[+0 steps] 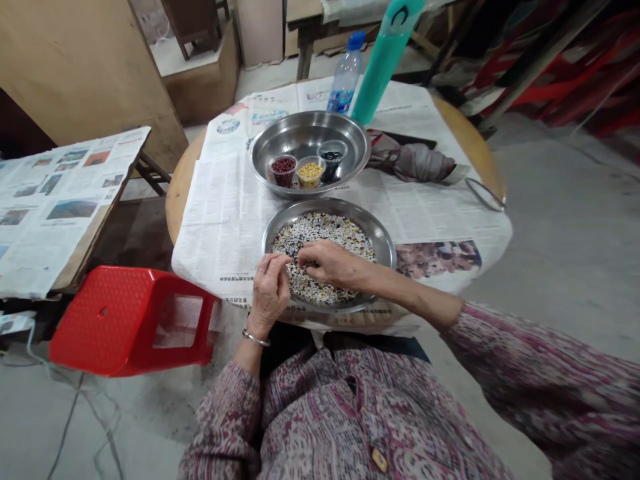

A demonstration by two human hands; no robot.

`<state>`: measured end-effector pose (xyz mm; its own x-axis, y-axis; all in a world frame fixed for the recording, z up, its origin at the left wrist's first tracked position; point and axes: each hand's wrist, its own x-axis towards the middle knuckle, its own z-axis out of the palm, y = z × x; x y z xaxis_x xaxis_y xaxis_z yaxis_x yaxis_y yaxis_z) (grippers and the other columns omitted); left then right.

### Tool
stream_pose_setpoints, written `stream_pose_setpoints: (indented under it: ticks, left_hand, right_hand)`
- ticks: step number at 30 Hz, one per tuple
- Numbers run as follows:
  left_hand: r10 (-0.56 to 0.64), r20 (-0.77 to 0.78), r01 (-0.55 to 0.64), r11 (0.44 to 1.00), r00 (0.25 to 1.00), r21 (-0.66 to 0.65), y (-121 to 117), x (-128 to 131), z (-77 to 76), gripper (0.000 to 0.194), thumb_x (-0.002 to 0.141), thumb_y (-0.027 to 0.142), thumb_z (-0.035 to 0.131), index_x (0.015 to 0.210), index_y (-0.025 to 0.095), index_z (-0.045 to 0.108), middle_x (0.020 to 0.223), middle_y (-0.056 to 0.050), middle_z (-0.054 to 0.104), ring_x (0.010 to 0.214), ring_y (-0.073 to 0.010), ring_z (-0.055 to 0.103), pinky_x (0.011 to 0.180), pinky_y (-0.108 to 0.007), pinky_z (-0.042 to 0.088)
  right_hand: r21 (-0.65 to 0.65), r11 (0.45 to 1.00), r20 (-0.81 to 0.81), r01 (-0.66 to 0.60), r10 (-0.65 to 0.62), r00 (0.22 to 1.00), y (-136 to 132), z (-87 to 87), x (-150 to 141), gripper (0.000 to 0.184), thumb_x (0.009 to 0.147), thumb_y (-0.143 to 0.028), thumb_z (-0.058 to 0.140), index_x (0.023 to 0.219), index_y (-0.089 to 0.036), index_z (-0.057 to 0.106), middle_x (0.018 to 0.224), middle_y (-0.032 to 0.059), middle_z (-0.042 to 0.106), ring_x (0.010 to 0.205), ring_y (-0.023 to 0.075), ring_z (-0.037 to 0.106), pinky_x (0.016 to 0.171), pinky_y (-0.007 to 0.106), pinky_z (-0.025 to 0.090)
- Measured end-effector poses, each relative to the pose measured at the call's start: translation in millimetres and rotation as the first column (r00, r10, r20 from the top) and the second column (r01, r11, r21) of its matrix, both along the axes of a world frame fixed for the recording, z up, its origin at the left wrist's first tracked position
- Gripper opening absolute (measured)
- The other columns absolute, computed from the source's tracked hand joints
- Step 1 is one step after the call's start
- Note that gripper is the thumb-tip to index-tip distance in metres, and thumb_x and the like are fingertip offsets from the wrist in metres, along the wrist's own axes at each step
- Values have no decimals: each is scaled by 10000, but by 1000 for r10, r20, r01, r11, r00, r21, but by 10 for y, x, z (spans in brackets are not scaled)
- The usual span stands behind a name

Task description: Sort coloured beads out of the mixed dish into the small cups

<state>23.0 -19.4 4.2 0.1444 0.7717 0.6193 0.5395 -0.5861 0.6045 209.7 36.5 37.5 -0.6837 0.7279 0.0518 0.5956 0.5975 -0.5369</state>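
Observation:
A steel pan (383,241) of mixed white, black and yellow beans (340,230) sits at the near edge of a newspaper-covered round table (225,213). My right hand (334,263) rests on the beans, fingers curled in a pinch at the pan's left side. Beside the pan's left rim my left hand (270,288) has fingertips pressed together, touching the right hand's fingers. Whether either pinch holds beans is hidden. Behind stands a second steel pan (310,130) with three small cups: red beans (283,170), yellow beans (311,173), black beans (331,160).
A clear water bottle (345,77) and a tall teal flask (383,60) stand at the table's far side. A folded grey umbrella (415,162) lies right of the far pan. A red plastic stool (130,317) stands left, beside another newspaper-covered table (55,200).

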Motion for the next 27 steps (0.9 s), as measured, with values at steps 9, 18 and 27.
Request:
stream_pose_setpoints:
  ticks: [9, 18, 27]
  left_hand:
    - [-11, 10, 11, 1000, 1000, -13, -11, 2, 16, 230, 1000, 79, 454, 1102, 194, 626, 1037, -67, 635, 1015, -179, 620, 935, -333, 527]
    - [32, -4, -32, 998, 999, 47, -11, -5, 28, 209, 1025, 118, 443, 1109, 189, 621, 1046, -76, 639, 1020, -179, 627, 920, -334, 544]
    - [112, 13, -113, 988, 994, 107, -11, -14, 38, 222, 1021, 96, 436, 1114, 181, 619, 1072, -83, 622, 1048, -183, 604, 943, -349, 535]
  right_hand:
    - [-6, 989, 113, -150, 150, 982, -290, 41, 277, 191, 859, -102, 550, 903, -226, 689, 898, 42, 684, 832, 179, 617, 753, 307, 451]
    - [224, 956, 50, -189, 182, 982, -203, 42, 20, 172, 910, -125, 571, 985, -195, 710, 1061, 92, 678, 1007, 228, 582, 831, 353, 495]
    - [395, 908, 109, -141, 106, 988, 173, -131, -120, 215, 969, -147, 482, 988, -170, 695, 1077, 120, 680, 1019, 244, 540, 861, 379, 458]
